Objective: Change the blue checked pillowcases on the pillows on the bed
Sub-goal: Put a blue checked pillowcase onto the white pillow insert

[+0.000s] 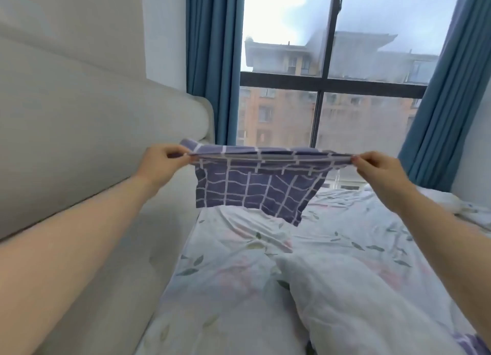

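A blue checked pillowcase [255, 187] hangs folded in the air above the bed, stretched flat between both hands. My left hand [162, 163] pinches its upper left corner and my right hand [380, 168] pinches its upper right corner. Its lower edge hangs just above the floral sheet [239, 248]. A bare white pillow [353, 301] lies on the bed below and to the right. A scrap of blue checked cloth [475, 344] shows at the bottom right corner.
A padded white headboard [93, 142] runs along the left. Straight ahead is a large window [329, 83] with blue curtains [212, 62] on both sides. Rumpled floral bedding [467, 208] lies at the far right.
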Motion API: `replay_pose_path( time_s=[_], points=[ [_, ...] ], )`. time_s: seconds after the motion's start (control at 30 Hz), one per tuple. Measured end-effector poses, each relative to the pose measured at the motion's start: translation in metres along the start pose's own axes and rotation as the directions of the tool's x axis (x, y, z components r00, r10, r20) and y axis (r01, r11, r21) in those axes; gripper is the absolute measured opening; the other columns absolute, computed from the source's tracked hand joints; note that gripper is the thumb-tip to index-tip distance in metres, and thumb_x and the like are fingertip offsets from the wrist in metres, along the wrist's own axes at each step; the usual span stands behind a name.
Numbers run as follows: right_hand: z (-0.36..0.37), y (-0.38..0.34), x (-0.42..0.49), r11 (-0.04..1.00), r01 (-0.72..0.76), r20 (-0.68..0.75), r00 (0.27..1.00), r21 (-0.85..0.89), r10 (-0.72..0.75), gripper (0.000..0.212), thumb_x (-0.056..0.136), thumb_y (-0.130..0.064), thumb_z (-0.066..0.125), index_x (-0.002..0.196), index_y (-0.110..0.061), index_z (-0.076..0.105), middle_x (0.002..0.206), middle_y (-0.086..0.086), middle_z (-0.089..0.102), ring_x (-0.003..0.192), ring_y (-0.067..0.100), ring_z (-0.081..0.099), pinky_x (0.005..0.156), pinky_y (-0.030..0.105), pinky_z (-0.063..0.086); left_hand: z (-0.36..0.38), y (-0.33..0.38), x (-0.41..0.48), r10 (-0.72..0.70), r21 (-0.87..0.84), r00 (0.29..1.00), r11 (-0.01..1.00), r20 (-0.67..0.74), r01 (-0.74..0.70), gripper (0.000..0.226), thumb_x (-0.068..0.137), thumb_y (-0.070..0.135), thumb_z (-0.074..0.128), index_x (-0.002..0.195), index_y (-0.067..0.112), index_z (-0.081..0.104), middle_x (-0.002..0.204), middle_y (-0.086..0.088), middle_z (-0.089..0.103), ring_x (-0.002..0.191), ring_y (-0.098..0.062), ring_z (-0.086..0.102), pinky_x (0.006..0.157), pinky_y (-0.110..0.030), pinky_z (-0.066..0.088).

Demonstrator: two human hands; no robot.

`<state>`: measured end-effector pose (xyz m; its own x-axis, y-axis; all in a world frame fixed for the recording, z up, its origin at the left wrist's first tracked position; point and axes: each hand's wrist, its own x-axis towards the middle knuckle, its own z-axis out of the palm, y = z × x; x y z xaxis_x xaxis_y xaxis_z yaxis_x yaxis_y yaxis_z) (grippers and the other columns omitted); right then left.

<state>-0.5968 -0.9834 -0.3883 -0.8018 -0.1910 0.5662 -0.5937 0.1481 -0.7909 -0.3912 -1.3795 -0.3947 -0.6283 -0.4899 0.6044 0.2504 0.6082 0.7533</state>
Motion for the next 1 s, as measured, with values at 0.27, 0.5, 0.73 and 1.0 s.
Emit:
replay_pose_path(
  time_s=[0.27,0.5,0.73,1.0],
  points=[
    [0.073,0.145,-0.159,0.935,-0.162,0.219,0.947,-0.314,0.237,0.012,0.087,-0.015,0.072,0.074,-0.015,0.073,0.069,0.000,0.067,0.063,0.015,0.055,0.059,0.028,0.039,0.021,-0.145,-0.157,-0.293,0.224,0.928,0.944,0.229,0.243,0.020,0.078,0.007,0.081,0.092,0.019,0.072,0.097,-0.001,0.066,0.086,-0.012,0.060,0.074,-0.003,0.043],
    [0.087,0.198,-0.229,0.865,-0.218,0.240,0.904,-0.451,0.353,0.011,0.085,-0.021,0.074,0.074,-0.018,0.073,0.074,0.001,0.071,0.075,0.020,0.064,0.066,0.031,0.044,0.046,-0.208,-0.240,-0.421,0.321,0.894,0.877,0.152,0.358,0.024,0.090,0.011,0.070,0.074,0.028,0.065,0.076,0.002,0.068,0.071,-0.017,0.060,0.071,-0.028,0.048],
    [0.076,0.201,-0.266,0.841,-0.126,0.356,0.866,-0.526,0.352,0.009,0.082,-0.018,0.075,0.073,-0.020,0.074,0.073,-0.007,0.071,0.074,0.008,0.064,0.062,0.013,0.044,0.051,-0.233,-0.285,-0.503,0.426,0.859,0.801,0.096,0.421,0.005,0.090,0.008,0.067,0.089,0.010,0.071,0.093,-0.005,0.070,0.082,-0.018,0.058,0.075,-0.025,0.041],
    [0.076,0.200,-0.313,0.824,-0.023,0.226,0.957,-0.565,0.182,0.017,0.082,-0.015,0.076,0.098,-0.012,0.072,0.094,0.000,0.070,0.088,0.018,0.061,0.075,0.027,0.040,0.056,-0.217,-0.317,-0.518,0.471,0.855,0.760,0.020,0.449,0.026,0.087,0.003,0.067,0.113,0.007,0.072,0.124,-0.014,0.062,0.110,-0.031,0.058,0.093,-0.032,0.041]
  ],
)
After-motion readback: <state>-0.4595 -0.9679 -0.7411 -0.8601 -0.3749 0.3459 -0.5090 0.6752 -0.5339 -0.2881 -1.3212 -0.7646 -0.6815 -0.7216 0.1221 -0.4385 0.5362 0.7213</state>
